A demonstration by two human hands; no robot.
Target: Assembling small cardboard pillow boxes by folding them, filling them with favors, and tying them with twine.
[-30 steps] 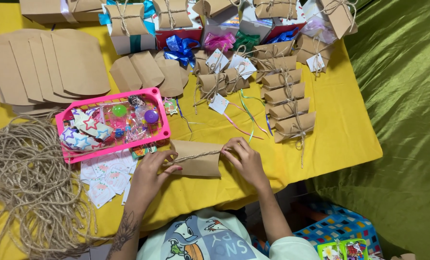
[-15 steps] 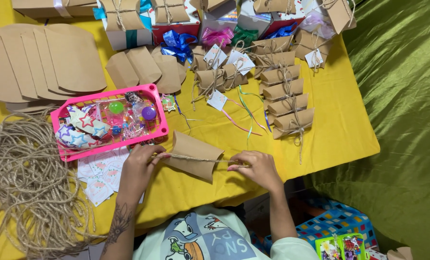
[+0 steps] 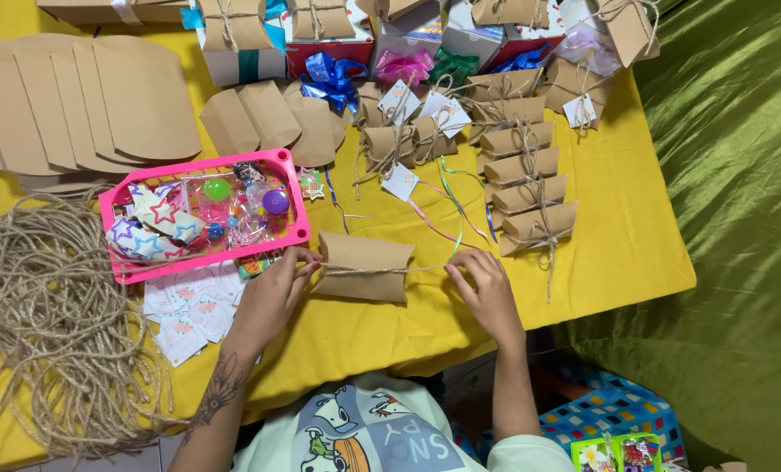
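A brown pillow-shaped paper box (image 3: 362, 267) lies on the yellow tablecloth (image 3: 622, 253) right before me. A length of jute twine (image 3: 425, 269) runs across its middle. My left hand (image 3: 272, 293) pinches the twine's left end at the box's left edge. My right hand (image 3: 485, 287) pinches the other end a little right of the box, so the twine is stretched straight between both hands.
A pink tray (image 3: 287, 166) of small toys and star papers sits to the left, printed tags (image 3: 185, 306) below it. A heap of jute twine (image 3: 36, 315) fills the left. Flat box blanks (image 3: 84, 105) and tied finished boxes (image 3: 530, 188) lie behind, gift boxes farther back.
The box, earlier tilted while handled, now lies flat. My hands have moved apart, pulling the twine taut across it.
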